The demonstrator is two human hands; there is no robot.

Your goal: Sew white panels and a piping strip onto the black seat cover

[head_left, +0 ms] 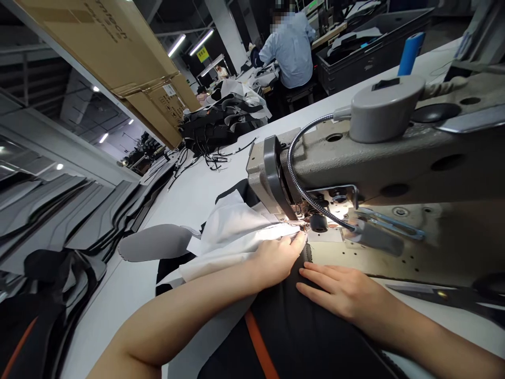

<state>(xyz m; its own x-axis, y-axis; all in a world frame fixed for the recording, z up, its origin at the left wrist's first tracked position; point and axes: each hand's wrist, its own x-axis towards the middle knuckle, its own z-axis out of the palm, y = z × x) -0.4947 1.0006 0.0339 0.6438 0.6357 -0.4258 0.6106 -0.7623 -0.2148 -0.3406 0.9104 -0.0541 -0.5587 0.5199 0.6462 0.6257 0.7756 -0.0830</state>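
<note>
A dark fabric piece (311, 331) with an orange stripe (260, 345) lies in front of me and runs up to the needle area of a sewing machine (315, 163). White and light grey fabric (224, 226) is bunched on its left side. With its fingers curled, my left hand (280, 260) grips the fabric right by the lit presser foot (303, 226); its fingertips are partly hidden. My right hand (343, 289) rests flat on the dark fabric, fingers stretched toward the seam edge, holding nothing.
A lamp on a bent metal hose (294, 158) hangs over the stitching spot. Stacked grey and black panels (98, 216) line the left. Beyond are a cardboard box (114, 58), a cloth pile (229, 113), a blue cylinder (411, 54), a dark crate (355, 66) and a seated person (292, 50).
</note>
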